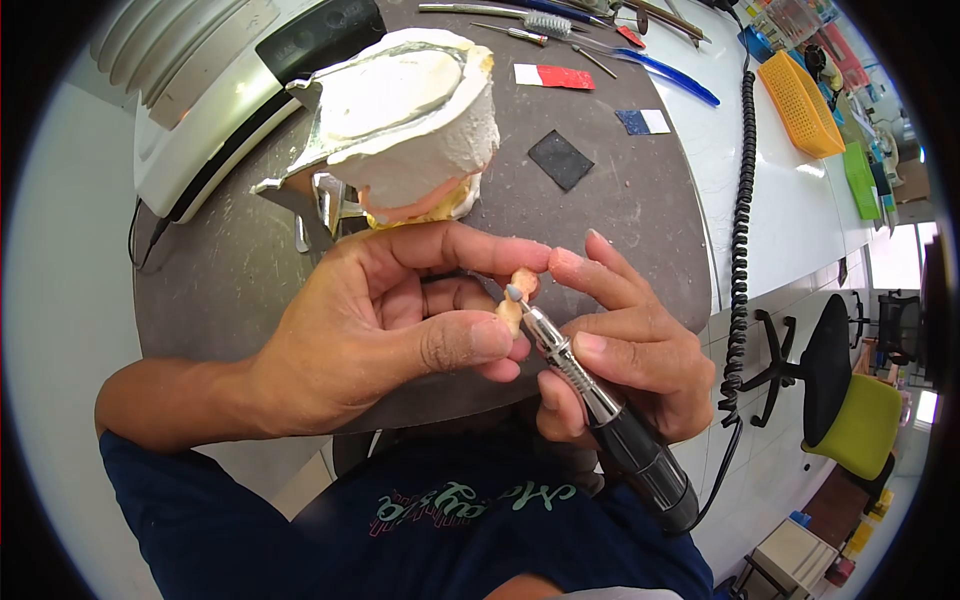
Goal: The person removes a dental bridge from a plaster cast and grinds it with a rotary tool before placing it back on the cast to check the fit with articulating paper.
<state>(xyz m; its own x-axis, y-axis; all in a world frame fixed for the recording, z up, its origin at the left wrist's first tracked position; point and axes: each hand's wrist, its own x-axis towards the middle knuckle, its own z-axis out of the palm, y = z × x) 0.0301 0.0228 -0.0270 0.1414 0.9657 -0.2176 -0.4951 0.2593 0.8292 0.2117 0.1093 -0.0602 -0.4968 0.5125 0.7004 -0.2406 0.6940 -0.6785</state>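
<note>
My left hand (375, 330) pinches a small tooth-coloured and pink dental piece (508, 318) between thumb and fingers. My right hand (645, 350) grips a dental handpiece (640, 460), black at the rear and silver toward the front. Its small grey grinding tip (514, 293) lies right at the dental piece. The right index fingertip meets the left one just above it. Behind my left hand stands a white plaster cast (420, 130) mounted in a metal articulator (325, 200), with pink and yellow layers low on its side.
A white-and-black machine (225, 115) with a ribbed hose stands back left. Black (561, 160), red-white (555, 77) and blue-white strips (642, 122) lie on the brown board (600, 220). Tools and a brush (547, 25) lie behind. A coiled cord (742, 250) hangs right, near a chair (850, 420).
</note>
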